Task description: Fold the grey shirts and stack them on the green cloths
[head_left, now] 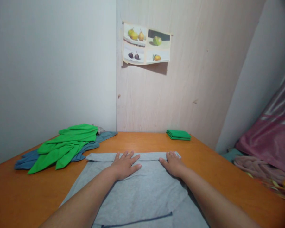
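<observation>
A light grey cloth garment (142,190) lies spread on the orange table, its far edge turned over into a narrow folded band. A dark seam or trim line runs across its near part. My left hand (125,164) rests flat on the garment at the band, left of the middle, fingers spread. Toward the band's right end, my right hand (173,163) presses down with its fingers stretched out and the thumb apart. Neither hand grips anything. The garment's nearest part runs out of view at the bottom, and my forearms cover some of it.
A heap of bright green cloth (71,142) and blue cloth (28,160) lies at the table's left. A folded green cloth (178,135) sits at the far right corner. Behind the table (137,141) stands a wall with a fruit picture (146,44). Pink fabric (268,136) hangs at right.
</observation>
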Motion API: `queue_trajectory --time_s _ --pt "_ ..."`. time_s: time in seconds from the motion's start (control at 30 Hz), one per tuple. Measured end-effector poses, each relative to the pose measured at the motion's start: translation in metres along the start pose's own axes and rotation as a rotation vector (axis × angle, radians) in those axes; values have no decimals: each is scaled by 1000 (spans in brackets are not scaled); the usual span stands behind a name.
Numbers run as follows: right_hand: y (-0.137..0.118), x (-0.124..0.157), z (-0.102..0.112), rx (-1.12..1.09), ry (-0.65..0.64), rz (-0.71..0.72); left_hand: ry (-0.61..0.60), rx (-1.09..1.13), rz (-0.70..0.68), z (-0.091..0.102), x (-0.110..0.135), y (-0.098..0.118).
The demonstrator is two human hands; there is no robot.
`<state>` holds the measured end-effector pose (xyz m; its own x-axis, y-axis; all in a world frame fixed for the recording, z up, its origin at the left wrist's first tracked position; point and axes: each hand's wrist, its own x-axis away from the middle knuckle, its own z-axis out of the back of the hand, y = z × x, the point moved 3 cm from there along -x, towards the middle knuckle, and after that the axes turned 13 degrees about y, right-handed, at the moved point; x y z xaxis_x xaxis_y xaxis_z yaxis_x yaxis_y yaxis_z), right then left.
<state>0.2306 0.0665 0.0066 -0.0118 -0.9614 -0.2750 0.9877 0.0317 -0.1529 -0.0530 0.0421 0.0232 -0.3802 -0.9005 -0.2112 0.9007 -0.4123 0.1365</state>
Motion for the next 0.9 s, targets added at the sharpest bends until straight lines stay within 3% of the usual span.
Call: queue_trajectory --time_s 0.33,0.53,0.7,0.9 --pt "23 -11 1 39 56 -137 0 13 -8 -1 1 1" --pt "-20 -32 4 -32 90 18 7 43 4 0 2 4" --pt "-70 -24 -17 -105 67 183 20 84 2 3 7 7" --pt "-75 -7 -48 -11 54 267 116 126 31 4 9 -2"
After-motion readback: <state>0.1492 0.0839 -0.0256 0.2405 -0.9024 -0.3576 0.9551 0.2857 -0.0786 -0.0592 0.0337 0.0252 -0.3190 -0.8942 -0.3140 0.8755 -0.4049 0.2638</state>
